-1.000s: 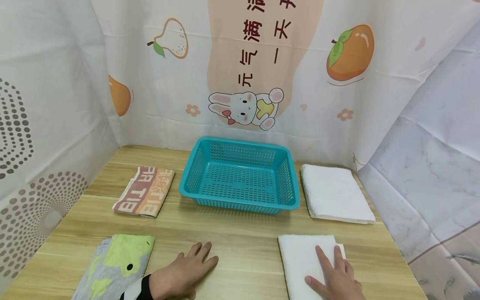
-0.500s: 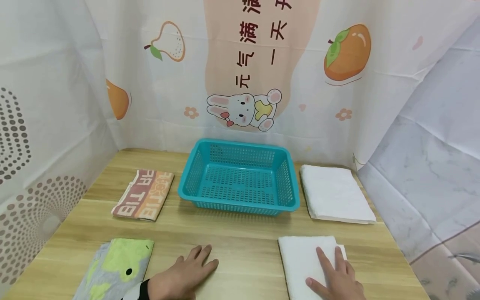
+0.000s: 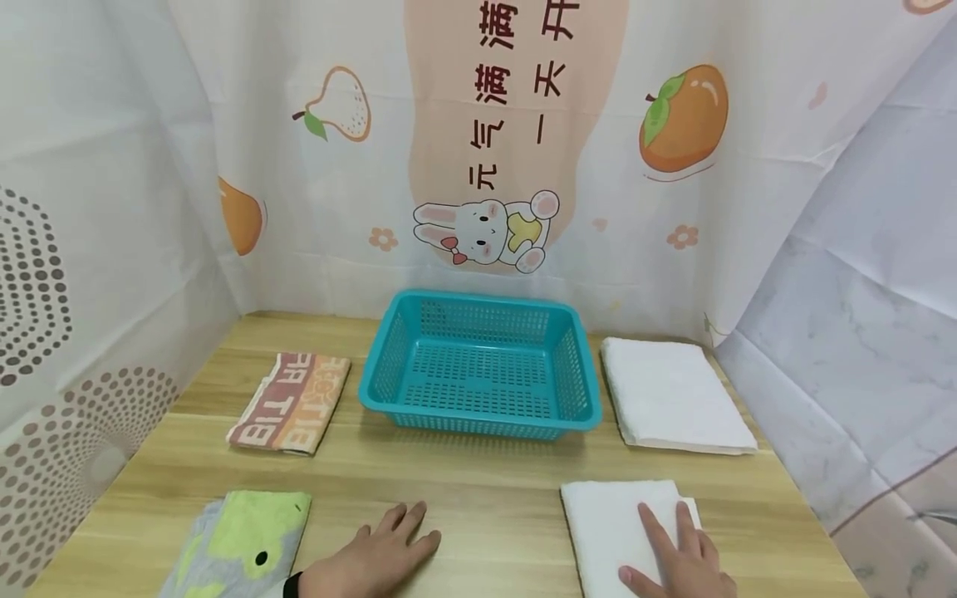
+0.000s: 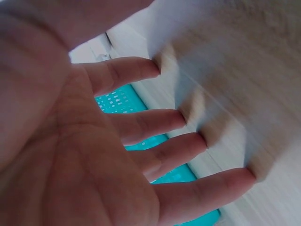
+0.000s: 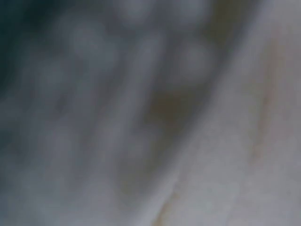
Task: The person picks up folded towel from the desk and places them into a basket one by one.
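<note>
My left hand (image 3: 374,555) rests on the wooden table (image 3: 463,519) with its fingertips touching the wood. In the left wrist view its fingers (image 4: 150,125) are fairly straight and spread, and the palm (image 4: 89,160) holds nothing. My right hand (image 3: 684,561) lies spread on a folded white towel (image 3: 609,531) at the near right. Left of my left hand lies a folded grey and green towel (image 3: 250,531) with a black dot. The right wrist view is too blurred to make out the hand.
A turquoise plastic basket (image 3: 478,422) stands at the back middle. To its left lies a folded pink and orange towel (image 3: 292,403) with lettering; to its right, another folded white towel (image 3: 676,394). Printed curtains (image 3: 314,216) enclose the back and sides.
The head view has tilted up slightly, so everything sits a little lower in it. Both hands keep their places on the table and the white towel.
</note>
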{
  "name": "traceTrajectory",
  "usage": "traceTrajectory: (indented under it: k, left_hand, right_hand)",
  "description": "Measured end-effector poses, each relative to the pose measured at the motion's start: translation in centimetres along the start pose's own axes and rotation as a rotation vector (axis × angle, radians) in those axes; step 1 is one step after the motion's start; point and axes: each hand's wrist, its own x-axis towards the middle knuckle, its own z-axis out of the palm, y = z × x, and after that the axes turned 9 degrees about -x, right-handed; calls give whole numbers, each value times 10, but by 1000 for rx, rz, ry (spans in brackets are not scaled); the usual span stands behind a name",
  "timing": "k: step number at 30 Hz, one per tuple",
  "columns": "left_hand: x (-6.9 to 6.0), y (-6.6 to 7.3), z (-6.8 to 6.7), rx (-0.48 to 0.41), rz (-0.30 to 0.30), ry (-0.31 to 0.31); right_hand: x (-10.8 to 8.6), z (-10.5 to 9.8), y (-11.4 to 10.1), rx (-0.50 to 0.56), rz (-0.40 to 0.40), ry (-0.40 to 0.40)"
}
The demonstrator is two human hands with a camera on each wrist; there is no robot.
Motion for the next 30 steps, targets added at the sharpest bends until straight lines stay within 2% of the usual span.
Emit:
traceTrajectory:
  k: [7, 16, 24, 30]
  left_hand:
    - [9, -1, 0, -41, -44, -23]
    - [11, -5, 2, -43, -49, -42]
    - [7, -3, 3, -6, -4, 14]
    - [7, -2, 2, -2, -6, 2]
  right_hand:
    - [4, 7, 4, -10, 30, -2]
    - [5, 9, 3, -12, 15, 24]
    - [1, 4, -5, 6, 0, 38]
    - [-1, -1, -14, 7, -20, 22]
